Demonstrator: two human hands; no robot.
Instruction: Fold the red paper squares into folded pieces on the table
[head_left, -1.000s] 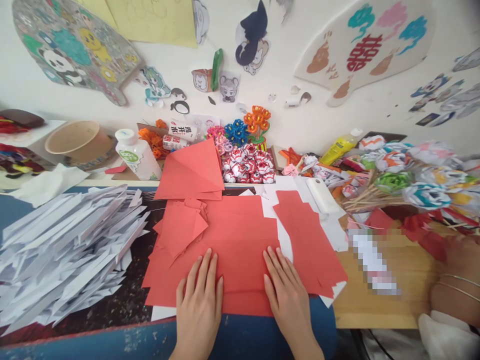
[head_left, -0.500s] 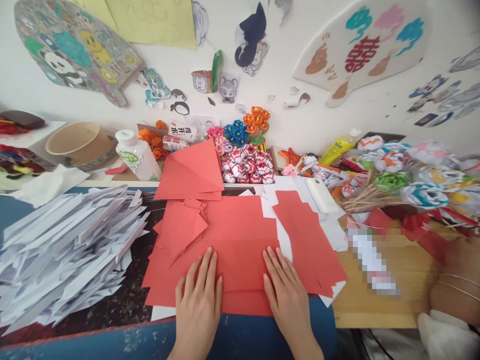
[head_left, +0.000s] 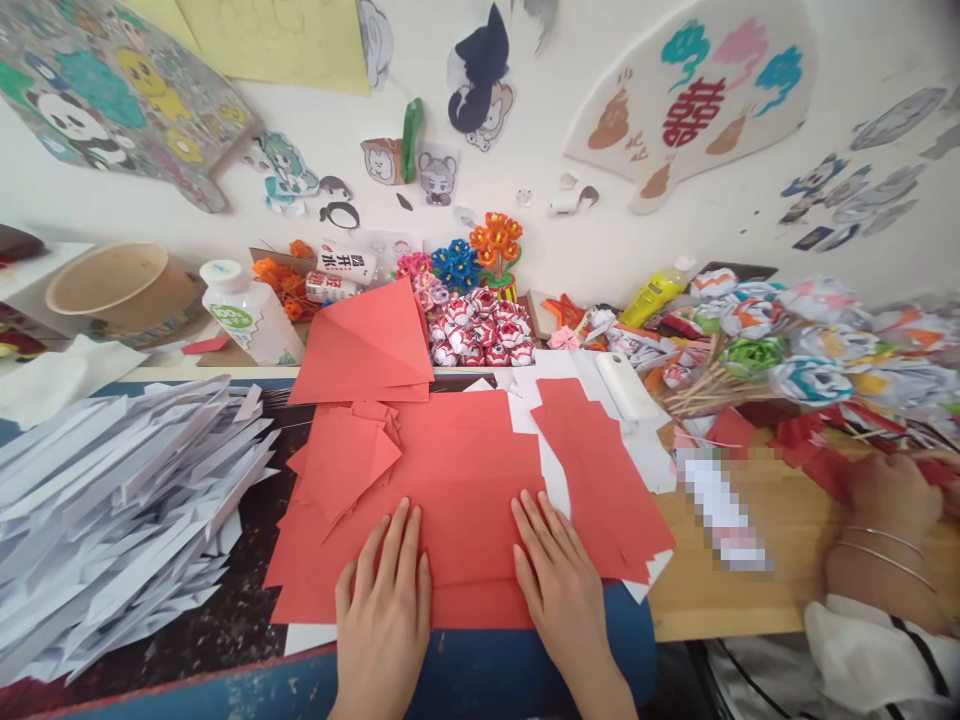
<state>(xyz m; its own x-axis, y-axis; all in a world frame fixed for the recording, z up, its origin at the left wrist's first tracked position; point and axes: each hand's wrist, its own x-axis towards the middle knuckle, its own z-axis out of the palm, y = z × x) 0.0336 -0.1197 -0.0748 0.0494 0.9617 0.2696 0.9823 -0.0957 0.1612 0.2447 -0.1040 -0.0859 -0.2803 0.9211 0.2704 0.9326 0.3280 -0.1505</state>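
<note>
Both of my hands lie on a red paper sheet (head_left: 469,530) at the front of the table. My left hand (head_left: 384,595) rests flat near its left part, fingers stretched forward. On the right part, my right hand (head_left: 564,580) is also flat, its fingers slightly spread. A crosswise edge or crease runs between the hands. Small red paper squares (head_left: 345,455) lie in a loose pile beyond my left hand. Past my right hand are narrower red paper pieces (head_left: 600,475). Larger red sheets (head_left: 364,345) lean at the back.
A heap of folded white paper strips (head_left: 127,510) covers the left side. A plastic bottle (head_left: 251,315), red-and-white paper flowers (head_left: 484,330) and a white phone-like object (head_left: 625,386) stand or lie behind. At right, another person's hand (head_left: 889,500) is near paper flowers on sticks (head_left: 750,355).
The view has turned a little to the right, so things sit further left. My hands stay flat on the red paper. The other person's hand shows more fully, among red pieces.
</note>
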